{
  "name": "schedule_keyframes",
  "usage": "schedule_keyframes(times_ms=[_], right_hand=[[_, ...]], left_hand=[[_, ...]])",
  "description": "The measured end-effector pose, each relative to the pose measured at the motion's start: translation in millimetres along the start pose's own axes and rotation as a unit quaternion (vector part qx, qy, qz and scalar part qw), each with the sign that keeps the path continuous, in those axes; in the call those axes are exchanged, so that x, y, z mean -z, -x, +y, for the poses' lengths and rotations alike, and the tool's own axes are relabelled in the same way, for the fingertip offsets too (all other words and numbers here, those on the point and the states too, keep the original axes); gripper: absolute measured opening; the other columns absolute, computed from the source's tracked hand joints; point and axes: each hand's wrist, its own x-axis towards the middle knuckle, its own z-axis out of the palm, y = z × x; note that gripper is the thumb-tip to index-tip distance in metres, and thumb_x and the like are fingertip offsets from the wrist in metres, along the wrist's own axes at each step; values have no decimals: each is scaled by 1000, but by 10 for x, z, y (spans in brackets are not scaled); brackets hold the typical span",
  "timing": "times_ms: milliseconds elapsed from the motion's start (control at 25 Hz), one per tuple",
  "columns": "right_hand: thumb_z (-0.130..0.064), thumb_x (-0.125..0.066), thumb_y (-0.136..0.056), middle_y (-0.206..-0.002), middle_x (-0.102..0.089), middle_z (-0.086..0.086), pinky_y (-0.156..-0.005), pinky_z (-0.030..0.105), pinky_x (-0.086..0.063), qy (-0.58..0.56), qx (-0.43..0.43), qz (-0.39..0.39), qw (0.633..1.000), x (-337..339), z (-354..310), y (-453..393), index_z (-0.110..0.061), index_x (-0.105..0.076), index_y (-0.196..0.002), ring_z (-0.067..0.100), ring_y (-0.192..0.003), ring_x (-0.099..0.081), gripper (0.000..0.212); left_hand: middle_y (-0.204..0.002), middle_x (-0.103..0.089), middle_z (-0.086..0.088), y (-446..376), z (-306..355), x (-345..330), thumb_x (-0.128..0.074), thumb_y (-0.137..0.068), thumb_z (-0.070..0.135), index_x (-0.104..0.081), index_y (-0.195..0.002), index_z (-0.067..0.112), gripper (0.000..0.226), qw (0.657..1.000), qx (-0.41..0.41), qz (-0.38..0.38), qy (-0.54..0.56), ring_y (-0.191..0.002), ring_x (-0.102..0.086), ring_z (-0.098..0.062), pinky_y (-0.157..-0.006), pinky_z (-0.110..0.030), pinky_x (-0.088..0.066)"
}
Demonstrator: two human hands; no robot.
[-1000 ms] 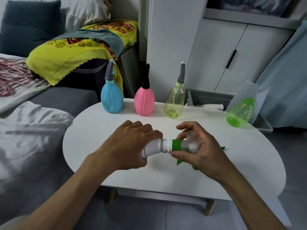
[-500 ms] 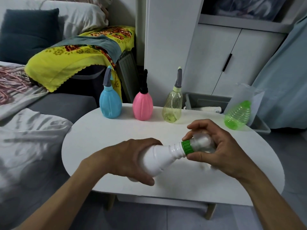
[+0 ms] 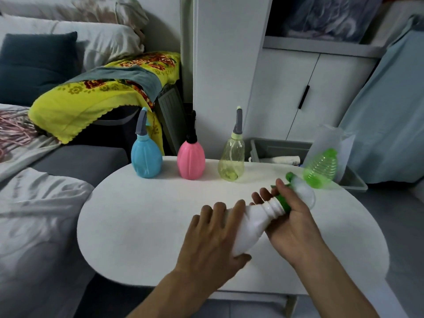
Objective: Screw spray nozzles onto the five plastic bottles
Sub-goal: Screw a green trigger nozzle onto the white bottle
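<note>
Home bedroom, bed [image 3: 34,214], pillows [image 3: 96,42], white wardrobe [image 3: 298,95]

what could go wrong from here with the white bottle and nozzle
The white bottle is held tilted in mid-air, so the green-collared nozzle may cross-thread. The left hand grips it only with loosely spread fingers, so the bottle might spin or slip. The right hand works close to the green bottle and could topple it.

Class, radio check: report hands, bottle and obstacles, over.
Left hand grips white bottle. Right hand grips green spray nozzle at its neck. Nothing blocking; green bottle has no nozzle.
</note>
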Motion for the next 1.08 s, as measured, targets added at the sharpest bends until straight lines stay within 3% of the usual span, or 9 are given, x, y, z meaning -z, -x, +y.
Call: schedule_keyframes(times_ms=[80, 160, 240, 280, 400, 480, 560, 760, 1080], right_hand=[[-18, -79, -64, -56, -57, 4, -68, 36, -55, -9, 20, -36, 999, 21, -81, 1, -13, -63, -57, 22, -59, -62, 18], [-21, -83, -62, -52, -50, 1, -64, 34, -54, -6, 24, -139, 990, 33, -133, 31, -15, -55, -57, 19, -58, -55, 29], [-27, -82, -66, -51, -51, -2, -67, 33, -53, -18, 3, -253, 967, 24, -157, 85, -18, -55, -58, 16, -58, -55, 30], [-26, -81, -68, -50, -52, -3, -70, 33, -53, 4, 3, -273, 962, 10, -158, 104, -18, -57, -57, 16, -58, -56, 27], [-10, -72, -71, -50, -51, 3, -67, 32, -54, 144, 67, -158, 975, -39, -90, 122, -16, -63, -58, 22, -59, -55, 17], [-3, -67, -74, -50, -50, 4, -62, 29, -53, 156, 97, -101, 978, -41, -49, 115, -15, -64, -61, 22, -57, -53, 18], [-3, -63, -74, -48, -47, 2, -65, 31, -51, 138, 97, -103, 980, -37, -68, 121, -15, -62, -57, 19, -55, -52, 20], [-14, -71, -66, -46, -47, -3, -74, 35, -50, 51, 46, -229, 971, 5, -150, 166, -17, -52, -50, 16, -56, -53, 25], [-2, -61, -73, -45, -47, 1, -73, 34, -46, 110, 102, -90, 985, -76, -152, 163, -16, -62, -54, 17, -54, -53, 24]], left_hand=[[-122, -52, 16, -42, 9, 79, -76, -51, 70, -23, -135, 52, 101, 973, 46, -117, 192, -101, -53, -10, -81, -31, -50], [-120, -54, 28, -93, -61, 160, -83, -48, 68, -26, -123, 68, 94, 891, 110, -203, 391, -100, -57, 4, -85, -23, -52], [-113, -64, 20, -160, -133, 261, -90, -52, 52, -43, -121, 63, 83, 797, 139, -272, 521, -97, -64, -1, -82, -26, -57], [-110, -67, 17, -169, -133, 280, -90, -54, 48, -50, -118, 57, 76, 791, 123, -286, 527, -96, -66, -4, -81, -29, -59], [-96, -66, 19, -67, 51, 187, -81, -48, 60, -48, -107, 48, 69, 923, 113, -178, 322, -83, -65, -3, -75, -34, -58], [-93, -62, 19, -9, 186, 125, -74, -46, 67, -42, -105, 46, 70, 965, 114, -98, 216, -79, -62, -5, -70, -35, -56], [-96, -62, 19, -30, 150, 124, -77, -45, 69, -42, -109, 49, 75, 950, 115, -126, 262, -82, -63, -3, -72, -32, -57], [-108, -69, 10, -124, -111, 296, -90, -56, 42, -58, -114, 48, 66, 757, 141, -318, 554, -98, -67, -12, -84, -37, -59], [-100, -69, 12, -82, 86, 183, -87, -55, 46, -60, -110, 40, 62, 863, 114, -154, 467, -86, -67, -9, -72, -33, -60]])
